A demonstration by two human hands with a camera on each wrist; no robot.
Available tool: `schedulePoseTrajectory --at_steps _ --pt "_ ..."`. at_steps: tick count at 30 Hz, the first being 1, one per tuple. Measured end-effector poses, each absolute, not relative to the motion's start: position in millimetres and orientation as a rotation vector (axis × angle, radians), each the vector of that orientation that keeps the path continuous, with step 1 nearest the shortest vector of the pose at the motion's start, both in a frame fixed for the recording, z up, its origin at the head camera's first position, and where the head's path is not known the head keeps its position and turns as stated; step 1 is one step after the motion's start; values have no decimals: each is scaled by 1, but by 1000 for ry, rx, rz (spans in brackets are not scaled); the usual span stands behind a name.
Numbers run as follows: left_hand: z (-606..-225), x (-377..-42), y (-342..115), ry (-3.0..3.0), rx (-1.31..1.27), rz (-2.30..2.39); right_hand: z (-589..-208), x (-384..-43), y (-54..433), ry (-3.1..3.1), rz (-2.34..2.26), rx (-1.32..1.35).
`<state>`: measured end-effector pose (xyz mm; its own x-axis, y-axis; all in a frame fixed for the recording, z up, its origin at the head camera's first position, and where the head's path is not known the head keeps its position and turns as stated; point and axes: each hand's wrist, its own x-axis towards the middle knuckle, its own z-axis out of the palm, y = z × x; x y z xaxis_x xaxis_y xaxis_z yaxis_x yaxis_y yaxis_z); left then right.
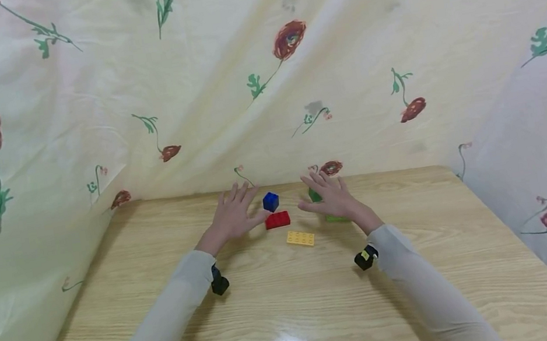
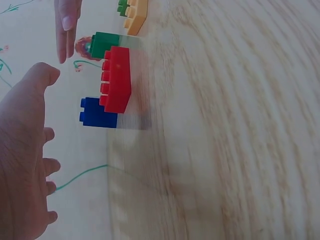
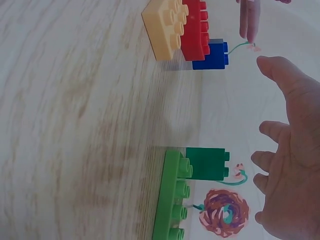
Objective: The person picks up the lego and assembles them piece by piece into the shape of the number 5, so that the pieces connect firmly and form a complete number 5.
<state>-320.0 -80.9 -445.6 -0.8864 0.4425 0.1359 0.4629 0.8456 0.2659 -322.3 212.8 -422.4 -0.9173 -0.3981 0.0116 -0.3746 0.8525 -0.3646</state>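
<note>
Both hands reach over the far half of the table with fingers spread and nothing held. My left hand (image 1: pixel 235 216) hovers left of a blue brick (image 1: pixel 270 202), its thumb overlapping the edge of a red brick (image 1: pixel 278 220) in the head view. Over on the other side, my right hand (image 1: pixel 329 196) partly covers a dark green brick (image 1: pixel 314 195) and a light green brick (image 1: pixel 336 218). A yellow brick (image 1: pixel 301 239) lies nearest me, between the two hands. In the right wrist view the dark green brick (image 3: pixel 206 163) stands behind the light green brick (image 3: pixel 170 200).
The wooden table (image 1: pixel 292 297) reaches back to a flower-patterned cloth (image 1: pixel 218 84) that hangs behind it and along both sides. A black wrist camera (image 1: pixel 219 283) sits under the left sleeve and another camera (image 1: pixel 364 259) under the right.
</note>
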Motion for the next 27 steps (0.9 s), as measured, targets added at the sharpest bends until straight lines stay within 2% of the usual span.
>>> schedulePoseTrajectory --at_steps 27 --pt "-452 -323 -84 -2946 -761 -482 -420 -326 214 2942 -541 -600"
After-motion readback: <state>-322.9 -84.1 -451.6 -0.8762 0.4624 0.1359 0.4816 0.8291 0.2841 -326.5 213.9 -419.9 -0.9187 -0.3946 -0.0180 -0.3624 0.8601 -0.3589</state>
